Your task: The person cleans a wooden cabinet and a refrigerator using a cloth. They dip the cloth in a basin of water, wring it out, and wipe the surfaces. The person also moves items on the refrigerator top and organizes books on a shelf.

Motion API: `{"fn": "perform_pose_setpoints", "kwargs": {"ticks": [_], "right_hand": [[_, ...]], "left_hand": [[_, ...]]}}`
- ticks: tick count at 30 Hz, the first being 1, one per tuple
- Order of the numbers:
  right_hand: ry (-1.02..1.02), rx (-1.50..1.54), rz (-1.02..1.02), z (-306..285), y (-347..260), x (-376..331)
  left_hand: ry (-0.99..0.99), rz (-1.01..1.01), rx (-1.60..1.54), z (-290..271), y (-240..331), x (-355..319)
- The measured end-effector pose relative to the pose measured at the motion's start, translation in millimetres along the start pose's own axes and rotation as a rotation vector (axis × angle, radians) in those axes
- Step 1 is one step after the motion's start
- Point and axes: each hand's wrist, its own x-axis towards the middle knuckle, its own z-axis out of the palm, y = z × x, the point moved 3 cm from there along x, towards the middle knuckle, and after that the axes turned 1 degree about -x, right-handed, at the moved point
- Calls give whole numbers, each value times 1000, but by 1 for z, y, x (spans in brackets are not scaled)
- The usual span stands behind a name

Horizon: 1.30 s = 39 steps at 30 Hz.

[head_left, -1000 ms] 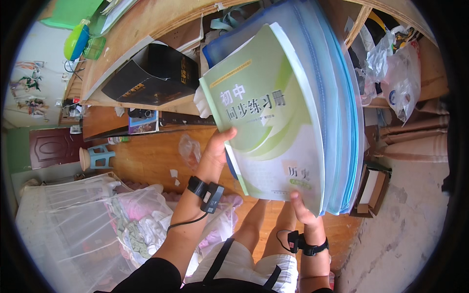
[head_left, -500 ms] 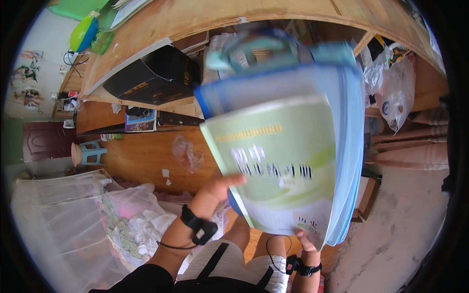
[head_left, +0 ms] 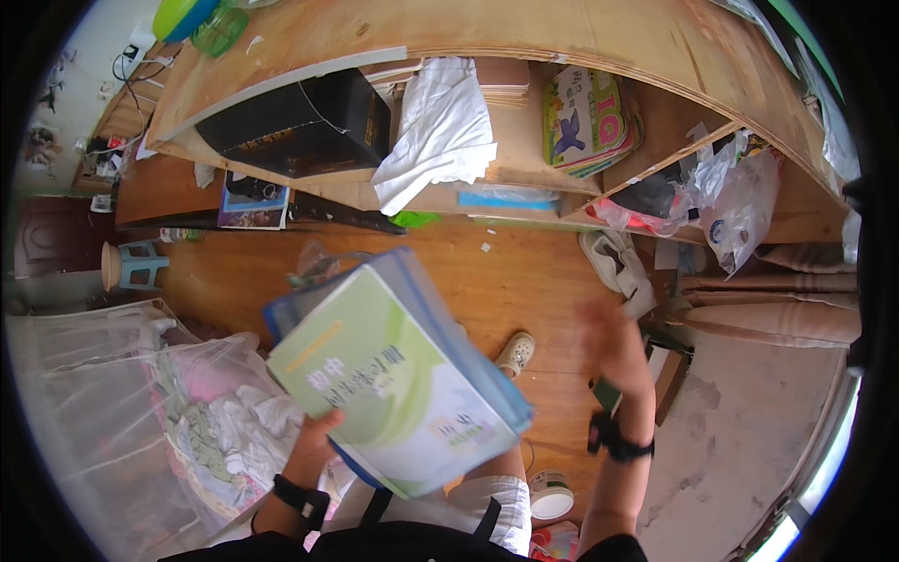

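Note:
My left hand (head_left: 316, 436) grips the lower left edge of a green-and-white workbook (head_left: 384, 393) together with a blue zip document bag (head_left: 468, 347) beneath it. The thumb lies on the workbook's cover, while the other fingers are hidden underneath. Both are tilted in front of my lap, and the bag shows beyond the workbook's upper and right sides. Away to the right, apart from the stack, my right hand (head_left: 613, 351) is raised over the floor. Motion smears its fingers, and no object shows in it.
Ahead stands a wooden shelf unit (head_left: 524, 201) with a black box (head_left: 300, 122), white cloth (head_left: 440, 131), children's books (head_left: 585, 122) and plastic bags (head_left: 740, 201). White shoes (head_left: 613, 267) lie below it. A netted bed (head_left: 94, 421) is at left, a blue stool (head_left: 142, 265) beyond.
The workbook and document bag have moved down and left, away from the shelf, and turned. My right hand has let go of their lower edge and swung out to the right.

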Motion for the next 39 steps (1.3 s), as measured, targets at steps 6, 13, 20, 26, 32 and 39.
{"fn": "perform_pose_setpoints", "kwargs": {"ticks": [6,13,20,26,32,39], "right_hand": [[617,-3,-233,62,-127,228],[357,103,7,111,-158,282],[632,176,-338,95,-139,159],[936,-112,-136,34,-58,44],[905,7,85,7,8,5],[672,435,102,43,46,44]], "left_hand": [[215,69,26,-31,21,19],[263,73,23,-50,4,21],[233,42,-19,-45,1,11],[244,9,-70,-60,-14,17],[207,-7,-51,-51,-18,26],[171,-4,41,-32,-19,34]]}}
